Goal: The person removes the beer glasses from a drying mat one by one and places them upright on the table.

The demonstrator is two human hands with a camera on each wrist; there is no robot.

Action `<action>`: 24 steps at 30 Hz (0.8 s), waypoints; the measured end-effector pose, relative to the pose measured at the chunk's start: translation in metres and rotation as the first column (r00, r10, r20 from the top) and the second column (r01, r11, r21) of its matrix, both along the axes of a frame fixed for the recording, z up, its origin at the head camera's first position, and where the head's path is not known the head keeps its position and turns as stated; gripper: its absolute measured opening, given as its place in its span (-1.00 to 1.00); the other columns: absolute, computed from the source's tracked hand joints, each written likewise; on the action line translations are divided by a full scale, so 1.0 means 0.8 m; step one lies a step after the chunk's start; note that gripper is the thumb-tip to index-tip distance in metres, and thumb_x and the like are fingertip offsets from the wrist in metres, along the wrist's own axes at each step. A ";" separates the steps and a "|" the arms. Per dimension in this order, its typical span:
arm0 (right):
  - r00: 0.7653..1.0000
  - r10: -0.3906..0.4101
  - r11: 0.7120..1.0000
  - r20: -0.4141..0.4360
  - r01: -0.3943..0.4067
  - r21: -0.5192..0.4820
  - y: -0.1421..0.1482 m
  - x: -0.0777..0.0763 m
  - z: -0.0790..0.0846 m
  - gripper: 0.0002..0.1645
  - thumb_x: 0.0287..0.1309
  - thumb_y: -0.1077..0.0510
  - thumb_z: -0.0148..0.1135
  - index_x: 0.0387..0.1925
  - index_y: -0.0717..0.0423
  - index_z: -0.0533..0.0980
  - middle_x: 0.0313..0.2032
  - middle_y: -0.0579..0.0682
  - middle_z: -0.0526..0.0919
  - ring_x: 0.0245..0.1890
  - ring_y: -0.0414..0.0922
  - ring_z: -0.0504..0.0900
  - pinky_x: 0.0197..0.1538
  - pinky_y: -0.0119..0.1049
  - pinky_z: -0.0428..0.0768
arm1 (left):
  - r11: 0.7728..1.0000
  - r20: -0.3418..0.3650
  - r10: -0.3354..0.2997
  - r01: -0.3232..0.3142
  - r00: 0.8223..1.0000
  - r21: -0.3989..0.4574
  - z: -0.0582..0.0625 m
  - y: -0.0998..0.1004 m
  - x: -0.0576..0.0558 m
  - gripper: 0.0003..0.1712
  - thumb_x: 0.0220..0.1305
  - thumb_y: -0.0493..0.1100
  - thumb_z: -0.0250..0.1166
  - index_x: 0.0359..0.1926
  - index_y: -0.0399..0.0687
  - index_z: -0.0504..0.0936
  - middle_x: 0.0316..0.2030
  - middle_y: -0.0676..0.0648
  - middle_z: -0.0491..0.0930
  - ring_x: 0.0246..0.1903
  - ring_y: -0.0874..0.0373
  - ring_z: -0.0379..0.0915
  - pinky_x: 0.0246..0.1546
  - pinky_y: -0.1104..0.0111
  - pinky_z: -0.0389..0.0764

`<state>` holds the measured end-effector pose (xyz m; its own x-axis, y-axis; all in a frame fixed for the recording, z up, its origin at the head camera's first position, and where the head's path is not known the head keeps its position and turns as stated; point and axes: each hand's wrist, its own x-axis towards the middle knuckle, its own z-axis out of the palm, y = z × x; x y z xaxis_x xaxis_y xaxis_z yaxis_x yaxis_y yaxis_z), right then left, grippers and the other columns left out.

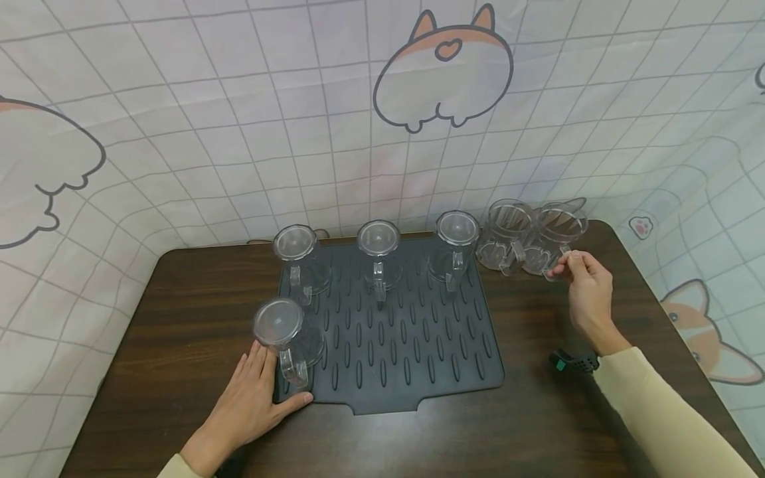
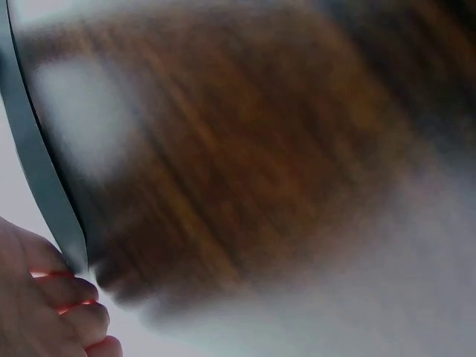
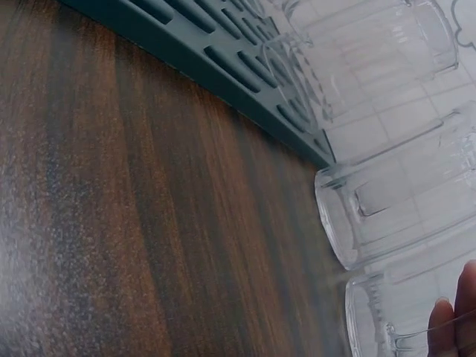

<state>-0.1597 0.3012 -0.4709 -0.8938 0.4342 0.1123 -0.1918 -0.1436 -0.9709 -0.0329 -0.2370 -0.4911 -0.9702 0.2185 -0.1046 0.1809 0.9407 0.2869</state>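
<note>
At the right, my right hand (image 1: pixel 588 292) pinches the handle of an upright clear glass mug (image 1: pixel 560 226); its fingertips (image 3: pixel 442 327) also show at the handle in the right wrist view. Close beside it stands another upright glass mug (image 1: pixel 508 222). My left hand (image 1: pixel 248 398) rests with straight fingers at the front left corner of a dark grey drying mat (image 1: pixel 394 372). Nearest to its fingertips is an upside-down glass mug (image 1: pixel 279 323). Three more upturned mugs line the mat's back: a left one (image 1: pixel 295 244), a middle one (image 1: pixel 379 240) and a right one (image 1: pixel 457 230).
The mat lies on a dark wooden table (image 1: pixel 179 318). A grid-patterned cloth (image 1: pixel 239 119) with cartoon dogs hangs behind and beside the table. Under the right wrist is a black strap (image 1: pixel 576 362) with a green spot.
</note>
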 end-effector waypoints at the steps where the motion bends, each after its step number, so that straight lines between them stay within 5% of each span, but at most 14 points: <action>1: 1.000 0.000 1.000 0.004 0.000 0.006 0.000 0.000 0.000 -0.66 0.57 0.21 0.02 -0.38 0.27 0.52 -0.52 -0.07 0.58 -0.49 -0.21 0.65 -0.23 -0.50 0.70 | 1.000 -0.003 -0.001 0.001 1.000 0.000 0.000 0.000 0.000 0.40 0.20 0.54 0.28 0.62 -0.37 -0.07 0.58 -0.52 -0.01 0.57 -0.49 -0.04 0.50 -0.36 0.14; 24: 0.999 0.039 0.998 -0.026 -0.038 0.046 -0.003 0.000 -0.005 -0.63 0.58 0.19 0.02 -0.31 0.41 0.52 -0.53 -0.08 0.65 -0.48 -0.22 0.72 -0.20 -0.47 0.72 | 1.000 -0.018 -0.013 0.013 1.000 -0.015 0.000 -0.001 0.002 0.39 0.21 0.53 0.29 0.61 -0.39 -0.05 0.57 -0.53 0.02 0.56 -0.50 -0.01 0.49 -0.35 0.17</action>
